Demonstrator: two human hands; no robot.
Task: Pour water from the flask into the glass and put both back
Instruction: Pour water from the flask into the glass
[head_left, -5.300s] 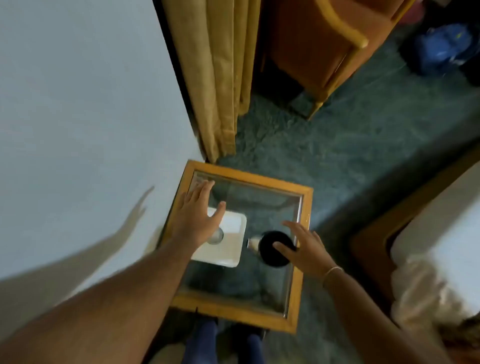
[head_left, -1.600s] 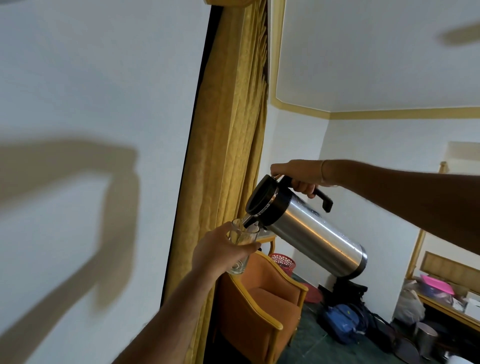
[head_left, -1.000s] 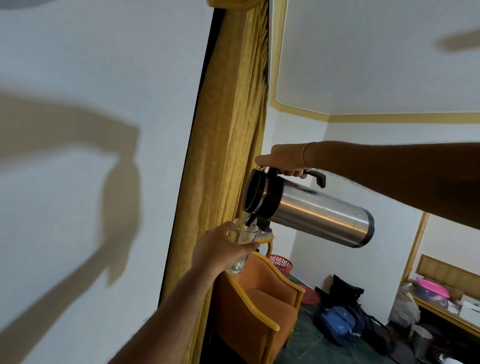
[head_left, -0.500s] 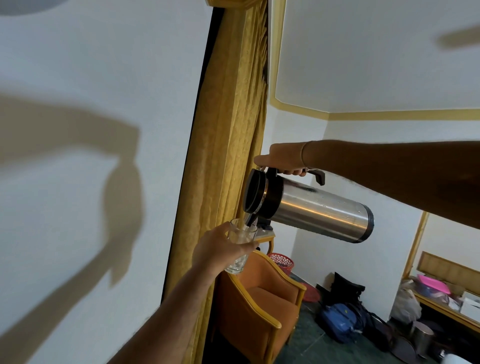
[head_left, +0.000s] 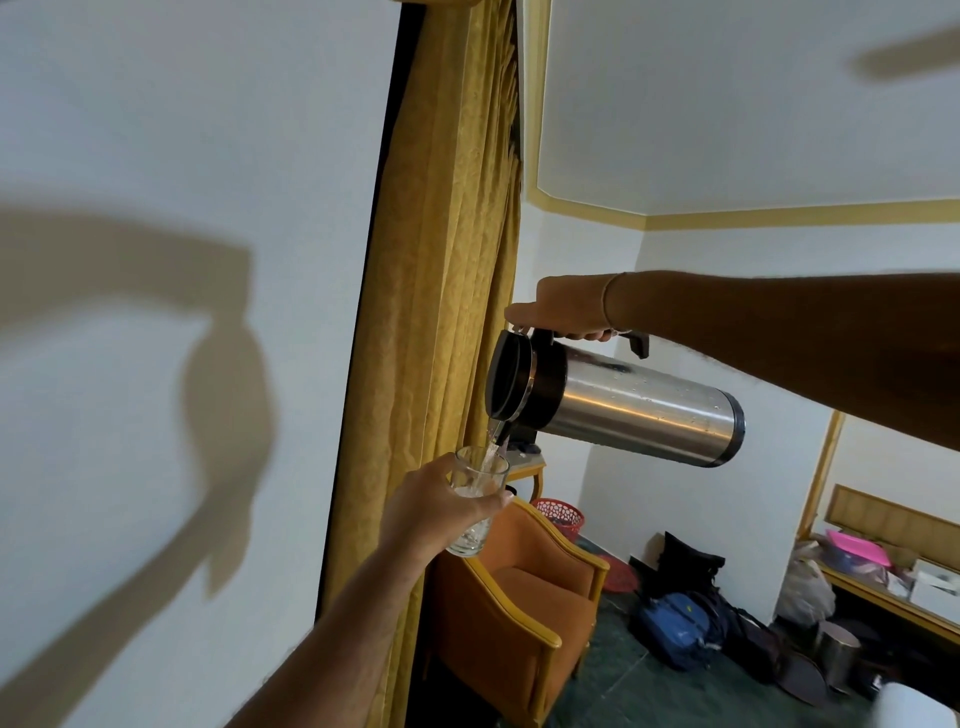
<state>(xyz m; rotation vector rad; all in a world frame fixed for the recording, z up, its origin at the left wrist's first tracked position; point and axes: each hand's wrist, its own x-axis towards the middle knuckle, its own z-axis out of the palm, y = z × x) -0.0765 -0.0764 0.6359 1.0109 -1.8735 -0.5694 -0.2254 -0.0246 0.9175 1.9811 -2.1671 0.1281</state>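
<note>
Fingers of the left hand (head_left: 434, 512) are wrapping the glass (head_left: 476, 499), held in mid-air. Just above, the right hand (head_left: 563, 307) is gripping the handle of the nearly level flask (head_left: 618, 402), its spout streaming water into the glass. Behind are hanging a gold curtain (head_left: 441, 291) and standing an orange armchair (head_left: 519, 610).

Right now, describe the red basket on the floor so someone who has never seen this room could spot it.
Start at the tall gold curtain and drop to the orange armchair at its foot. Just behind the chair's back, against the white wall, sits the red basket. Its open lattice sides set it apart from the dark bags and the blue backpack farther right.
</note>
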